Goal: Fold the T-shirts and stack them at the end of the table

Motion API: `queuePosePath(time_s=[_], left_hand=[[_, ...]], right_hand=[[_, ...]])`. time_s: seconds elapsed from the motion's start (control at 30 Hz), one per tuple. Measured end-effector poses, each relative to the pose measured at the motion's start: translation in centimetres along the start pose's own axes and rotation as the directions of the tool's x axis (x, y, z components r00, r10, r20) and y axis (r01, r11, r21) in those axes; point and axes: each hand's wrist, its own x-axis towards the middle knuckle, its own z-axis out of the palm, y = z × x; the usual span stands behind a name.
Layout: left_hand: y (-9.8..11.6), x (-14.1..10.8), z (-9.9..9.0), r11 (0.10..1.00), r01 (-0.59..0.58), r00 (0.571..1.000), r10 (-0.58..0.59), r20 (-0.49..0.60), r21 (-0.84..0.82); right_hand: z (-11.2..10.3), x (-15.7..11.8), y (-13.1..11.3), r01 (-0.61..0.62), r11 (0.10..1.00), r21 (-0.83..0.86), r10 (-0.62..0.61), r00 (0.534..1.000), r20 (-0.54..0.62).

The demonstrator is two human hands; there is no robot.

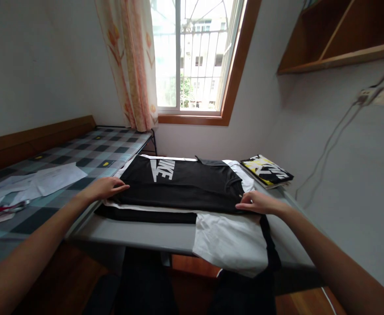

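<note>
Black Nike shirt (192, 179) lies spread across a gray table (139, 232) below a barred window (198, 57), its near side a straight edge running between two bare hands. White fabric (229, 240) from beneath it drapes over the table's front edge at right, beside a strip of black cloth. Bare tabletop offers room along the front left and at the right, toward the wall; a folded black, white and yellow garment (267, 169) takes the far right corner, near the shirt. At left, a checked bed (89, 146) bears loose papers (47, 181). The left hand (104, 189) touches the shirt's left end, fingers nearly together, any grip unclear; the right hand (255, 203) pinches its near right corner, thumb meeting forefinger.
</note>
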Motion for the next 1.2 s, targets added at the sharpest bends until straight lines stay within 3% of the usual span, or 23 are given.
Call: queuePosePath(time_s=[0.13,0.2,0.3,0.37,0.47,0.83,1.1,1.2], left_hand=[[5.0,4.1,2.1,0.964,-0.235,0.966,0.218,-0.138,-0.120],[7.8,6.5,3.9,0.935,-0.324,0.942,0.304,-0.144,-0.147],[11.1,9.7,6.7,0.912,-0.399,0.905,0.376,-0.200,-0.092],[12.3,11.3,8.1,0.924,-0.378,0.894,0.350,-0.279,-0.052],[12.6,12.2,9.4,0.947,-0.314,0.895,0.271,-0.355,-0.069],[12.1,11.7,9.6,0.937,-0.284,0.917,0.204,-0.342,-0.203],[12.4,11.8,9.6,0.944,-0.243,0.931,0.162,-0.329,-0.224],[12.4,11.8,9.7,0.947,-0.240,0.928,0.160,-0.337,-0.214]], right_hand=[[0.5,4.0,-0.9,0.015,1.000,-0.026,-0.019,0.985,-0.171],[1.0,6.5,-1.2,-0.008,0.999,-0.032,0.000,0.975,-0.224],[1.3,10.1,-1.2,-0.127,0.991,-0.044,0.113,0.962,-0.247],[1.1,12.2,-0.7,-0.231,0.972,-0.043,0.212,0.939,-0.271],[0.3,15.0,0.5,-0.372,0.928,-0.012,0.351,0.885,-0.307],[-1.5,22.9,5.3,-0.609,0.787,0.097,0.589,0.696,-0.411],[-1.6,27.0,6.3,-0.638,0.755,0.148,0.645,0.684,-0.342],[-1.6,28.2,6.4,-0.659,0.732,0.171,0.671,0.657,-0.343]])
